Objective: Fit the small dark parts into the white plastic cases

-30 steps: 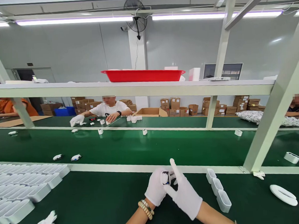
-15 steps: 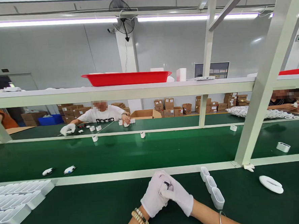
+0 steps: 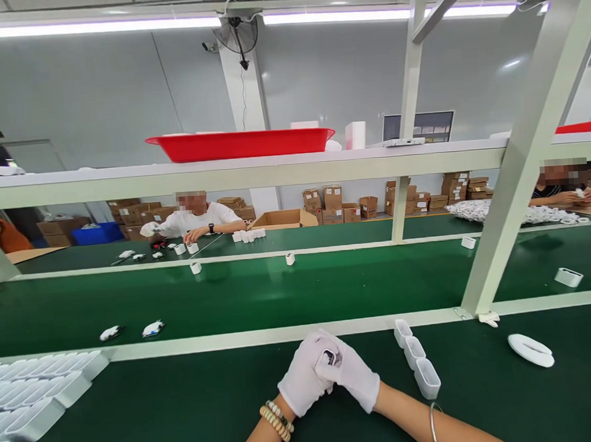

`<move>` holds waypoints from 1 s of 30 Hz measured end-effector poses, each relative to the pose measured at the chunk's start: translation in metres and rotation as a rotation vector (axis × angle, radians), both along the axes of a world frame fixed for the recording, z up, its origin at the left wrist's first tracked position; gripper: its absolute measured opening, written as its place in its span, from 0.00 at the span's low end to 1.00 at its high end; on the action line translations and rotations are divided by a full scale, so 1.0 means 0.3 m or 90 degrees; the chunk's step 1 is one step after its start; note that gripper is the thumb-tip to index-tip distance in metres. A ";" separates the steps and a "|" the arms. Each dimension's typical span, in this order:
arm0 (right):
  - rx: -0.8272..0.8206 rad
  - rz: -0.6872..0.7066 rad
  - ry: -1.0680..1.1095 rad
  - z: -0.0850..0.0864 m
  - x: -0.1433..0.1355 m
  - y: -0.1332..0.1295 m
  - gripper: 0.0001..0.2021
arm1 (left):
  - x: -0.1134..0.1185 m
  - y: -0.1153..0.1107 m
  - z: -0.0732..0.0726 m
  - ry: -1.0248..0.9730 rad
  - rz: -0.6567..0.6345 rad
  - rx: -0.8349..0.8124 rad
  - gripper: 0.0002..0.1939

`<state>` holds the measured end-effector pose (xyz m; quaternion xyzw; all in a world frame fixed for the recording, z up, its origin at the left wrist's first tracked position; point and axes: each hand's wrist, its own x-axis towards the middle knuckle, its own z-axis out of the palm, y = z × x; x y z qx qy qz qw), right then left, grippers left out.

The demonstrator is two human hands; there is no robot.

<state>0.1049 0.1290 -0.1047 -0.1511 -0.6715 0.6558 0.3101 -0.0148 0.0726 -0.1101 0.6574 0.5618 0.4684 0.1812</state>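
My left hand (image 3: 305, 375) and my right hand (image 3: 352, 372), both in white gloves, are pressed together over the dark green table (image 3: 197, 414). Between them they grip a small white part with a dark opening (image 3: 330, 357), mostly covered by the fingers. To the right of my hands, three white cups (image 3: 414, 352) stand in a touching row. Farther right lies a flat white oval piece (image 3: 531, 350). Many white cups (image 3: 42, 416) are lined up in rows on the left.
A green conveyor (image 3: 329, 285) beyond the rail (image 3: 282, 336) carries small white parts. A slanted post (image 3: 512, 161) rises at right. A red tray (image 3: 241, 145) sits on the shelf (image 3: 223, 177). Two people sit across; an orange-clothed person shows at far left.
The view has tilted down slightly. Parts on the conveyor have shifted right. My hands have closed further over the part. The person opposite has moved a hand from one group of white parts to another.
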 end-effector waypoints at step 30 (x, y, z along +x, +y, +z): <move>-0.035 -0.096 -0.149 -0.021 -0.007 0.014 0.30 | -0.117 -0.022 -0.010 -0.077 -0.017 -0.048 0.13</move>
